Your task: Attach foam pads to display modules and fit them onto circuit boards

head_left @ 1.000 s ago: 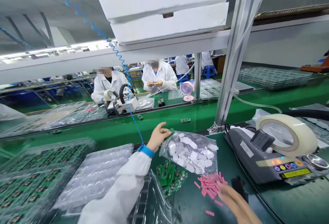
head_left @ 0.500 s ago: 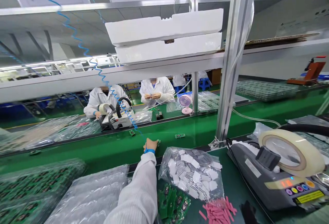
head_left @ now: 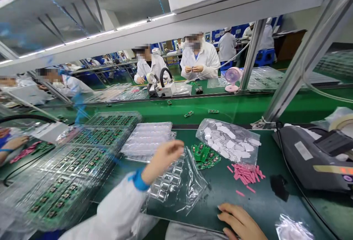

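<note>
Hovering blurred above the clear blister tray (head_left: pixel 165 188), the left hand (head_left: pixel 165 155) grasps nothing; green circuit boards (head_left: pixel 205 155) lie just beyond. Right hand (head_left: pixel 239 223) rests flat, fingers released, on the bench (head_left: pixel 261 210).

The left hand (head_left: pixel 165 156) is up in the air in front of the body, and it looks blurry. Its fingers (head_left: pixel 176 145) are curled in a little and held close together, and they hold nothing that can be seen. The left arm is in a white sleeve with a blue band at the wrist and reaches up from the bottom, while the right hand (head_left: pixel 240 222) lies low by the bottom edge, palm down, with its fingers (head_left: pixel 224 208) spread flat and pointing left.
</note>
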A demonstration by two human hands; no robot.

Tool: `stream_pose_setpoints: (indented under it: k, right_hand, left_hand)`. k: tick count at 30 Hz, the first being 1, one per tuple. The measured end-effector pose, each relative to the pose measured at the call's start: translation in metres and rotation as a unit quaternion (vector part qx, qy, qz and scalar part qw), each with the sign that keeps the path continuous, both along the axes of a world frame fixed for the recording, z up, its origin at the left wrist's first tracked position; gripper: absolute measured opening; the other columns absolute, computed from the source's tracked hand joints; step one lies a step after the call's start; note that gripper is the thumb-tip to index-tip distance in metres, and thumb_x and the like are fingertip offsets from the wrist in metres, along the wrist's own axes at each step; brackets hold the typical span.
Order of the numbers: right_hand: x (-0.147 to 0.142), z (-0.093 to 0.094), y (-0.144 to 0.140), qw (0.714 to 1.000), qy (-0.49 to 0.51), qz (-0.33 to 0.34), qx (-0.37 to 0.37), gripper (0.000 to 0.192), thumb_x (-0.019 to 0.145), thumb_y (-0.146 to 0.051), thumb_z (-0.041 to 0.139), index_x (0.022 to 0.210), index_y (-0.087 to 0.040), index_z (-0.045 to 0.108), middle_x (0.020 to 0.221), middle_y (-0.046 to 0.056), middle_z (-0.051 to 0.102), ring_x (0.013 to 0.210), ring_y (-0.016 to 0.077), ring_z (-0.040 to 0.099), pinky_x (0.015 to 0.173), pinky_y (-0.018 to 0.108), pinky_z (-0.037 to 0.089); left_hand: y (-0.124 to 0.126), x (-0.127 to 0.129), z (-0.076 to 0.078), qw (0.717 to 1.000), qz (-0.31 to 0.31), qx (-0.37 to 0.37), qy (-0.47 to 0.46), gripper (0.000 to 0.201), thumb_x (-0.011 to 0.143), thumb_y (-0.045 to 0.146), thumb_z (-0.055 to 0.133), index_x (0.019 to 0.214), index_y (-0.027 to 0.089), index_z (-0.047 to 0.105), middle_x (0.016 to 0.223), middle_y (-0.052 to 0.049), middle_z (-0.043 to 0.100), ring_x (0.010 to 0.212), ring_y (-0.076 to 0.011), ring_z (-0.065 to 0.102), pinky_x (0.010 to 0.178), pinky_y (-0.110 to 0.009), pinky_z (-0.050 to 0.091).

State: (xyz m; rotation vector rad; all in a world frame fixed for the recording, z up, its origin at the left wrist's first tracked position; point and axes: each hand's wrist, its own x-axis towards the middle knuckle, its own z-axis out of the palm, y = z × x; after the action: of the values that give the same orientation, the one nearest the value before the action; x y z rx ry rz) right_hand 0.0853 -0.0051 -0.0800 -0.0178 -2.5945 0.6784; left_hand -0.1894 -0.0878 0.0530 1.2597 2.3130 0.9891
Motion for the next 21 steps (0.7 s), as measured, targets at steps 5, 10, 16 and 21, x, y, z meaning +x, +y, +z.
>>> stream_pose_setpoints:
  k: [5, 10, 16, 21]
  right_hand:
    - [-0.019, 0.014, -0.013, 0.994, -0.094, 0.000, -0.052, 0.026, 0.084, -0.015, 0.050, 0.109, -0.021, 0.057, 0.116, 0.008, 0.061, 0.104, 0.0182, 0.058, 0.088, 0.029, 0.048]
    - [-0.066, 0.006, -0.028, 0.985, -0.153, 0.035, -0.066, 0.032, 0.086, -0.027, 0.053, 0.116, -0.020, 0.053, 0.127, 0.006, 0.054, 0.117, 0.0203, 0.047, 0.102, 0.040, 0.034]
    - [-0.077, -0.019, -0.030, 0.984, -0.164, 0.029, -0.058, 0.035, 0.090, -0.029, 0.044, 0.123, -0.018, 0.049, 0.134, 0.006, 0.049, 0.126, 0.0194, 0.039, 0.109, 0.041, 0.022]
    - [-0.066, -0.004, -0.028, 0.987, -0.145, 0.029, -0.057, 0.034, 0.091, -0.035, 0.043, 0.122, -0.022, 0.049, 0.134, 0.004, 0.049, 0.127, 0.0177, 0.037, 0.109, 0.043, 0.020]
  left_hand:
    - [-0.065, 0.051, -0.082, 0.988, 0.075, -0.063, 0.119, 0.010, 0.069, 0.025, 0.060, 0.075, 0.020, 0.067, 0.089, -0.009, 0.068, 0.094, -0.0288, 0.057, 0.085, -0.049, 0.042]
    - [-0.066, 0.043, -0.118, 0.980, 0.114, -0.054, 0.152, 0.019, 0.077, 0.031, 0.047, 0.071, 0.021, 0.064, 0.088, -0.009, 0.065, 0.093, -0.0287, 0.057, 0.088, -0.052, 0.039]
    - [-0.066, 0.010, -0.108, 0.991, 0.102, -0.020, 0.087, 0.037, 0.073, 0.052, 0.042, 0.065, 0.021, 0.060, 0.084, -0.013, 0.068, 0.088, -0.0300, 0.064, 0.081, -0.045, 0.052]
    - [-0.071, 0.005, -0.080, 0.986, 0.148, -0.052, -0.051, 0.041, 0.075, 0.058, 0.041, 0.088, 0.024, 0.059, 0.116, -0.014, 0.064, 0.105, -0.0317, 0.061, 0.078, -0.042, 0.056]
